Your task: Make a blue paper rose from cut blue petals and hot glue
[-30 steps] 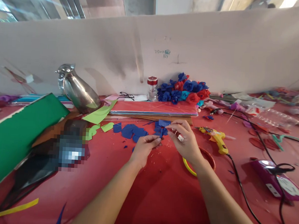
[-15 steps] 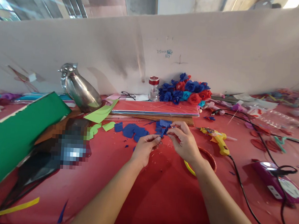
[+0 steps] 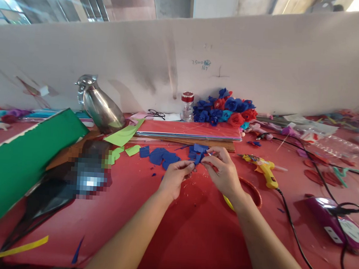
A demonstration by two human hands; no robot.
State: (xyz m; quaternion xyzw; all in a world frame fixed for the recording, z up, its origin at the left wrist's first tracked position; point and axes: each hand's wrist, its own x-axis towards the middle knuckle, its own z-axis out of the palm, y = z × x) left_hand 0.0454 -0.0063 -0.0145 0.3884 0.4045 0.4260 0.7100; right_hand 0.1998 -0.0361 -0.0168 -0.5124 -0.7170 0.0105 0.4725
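My left hand (image 3: 174, 179) is closed, its thumb and forefinger pinching a small blue paper piece (image 3: 198, 159) above the red table. From the other side, my right hand (image 3: 224, 173) grips the same piece with fingertips pressed together. Part of the paper is hidden by my fingers. Just behind it and to the left lie several loose blue paper cutouts (image 3: 156, 156). Under my right wrist is a round roll or ring with an orange-red rim (image 3: 257, 193) and a yellow part (image 3: 228, 202), partly covered by the arm.
A yellow glue gun (image 3: 264, 170) with a black cord lies at right, near a purple power strip (image 3: 329, 220). Blue and red paper flowers (image 3: 223, 109), a lidded jar (image 3: 187, 108) and a metal jug (image 3: 100, 107) stand at the back. Green card (image 3: 44, 154) leans left.
The view has swung slightly left, so the table things appear a little further right. Both hands keep hold of the blue paper piece with only slight finger movement.
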